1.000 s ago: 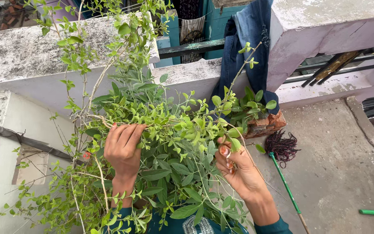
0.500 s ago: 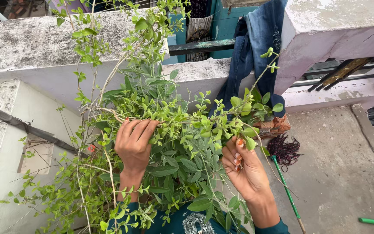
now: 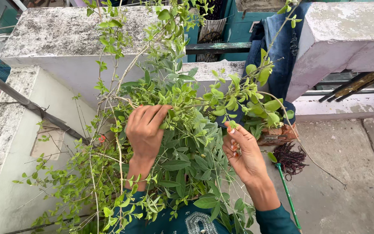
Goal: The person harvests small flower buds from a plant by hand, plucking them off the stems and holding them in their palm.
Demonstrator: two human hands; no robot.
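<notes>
A leafy green shrub (image 3: 182, 143) with thin woody stems fills the middle of the view. My left hand (image 3: 145, 130) is closed around a long horizontal branch (image 3: 195, 104) of small light-green leaves, gripping it from above. My right hand (image 3: 244, 149) is raised palm toward me, its fingertips pinching a small leafy tip of the same branch. Both wrists are partly hidden by foliage. Teal sleeves show at the bottom.
A weathered concrete parapet (image 3: 66, 39) runs behind the shrub. Blue jeans (image 3: 278, 47) hang over the wall at right. A brick-red pot (image 3: 278, 135) sits by the wall, beside a dark mop head with a green handle (image 3: 287, 190) on the concrete floor.
The branch and both hands have risen and shifted right in view. My right hand's fingers moved up to the leafy tip and opened slightly while pinching it.
</notes>
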